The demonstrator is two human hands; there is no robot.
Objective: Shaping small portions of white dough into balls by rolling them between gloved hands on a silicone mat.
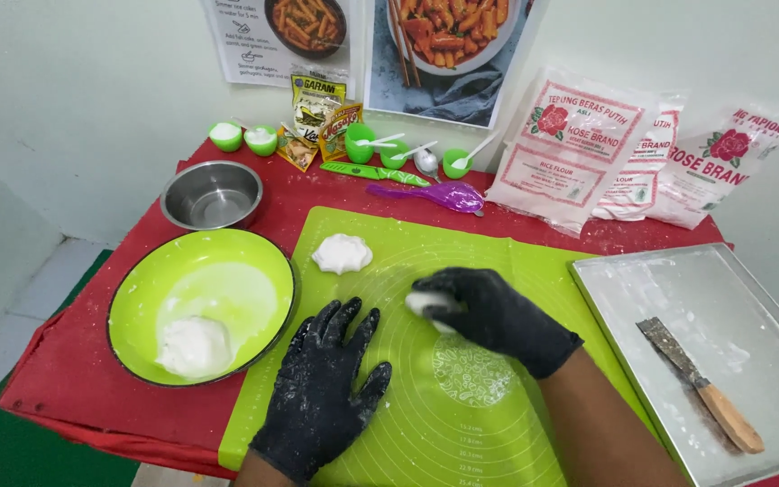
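Table (92, 361) under red cloth. Directly on it: green mat (498, 271), green bowl (137, 298), steel bowl (212, 194), metal tray (642, 298), flour bags (570, 144), small green cups (225, 135), purple spoon (430, 194).

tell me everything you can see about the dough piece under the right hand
The dough piece is a small white lump, soft and smooth-looking, mostly hidden by the right hand in a black glove, whose curled fingers press on it from above. Only its left end shows. It rests on the green silicone mat, apart from the flattened white dough farther up the mat. Its full shape cannot be told.
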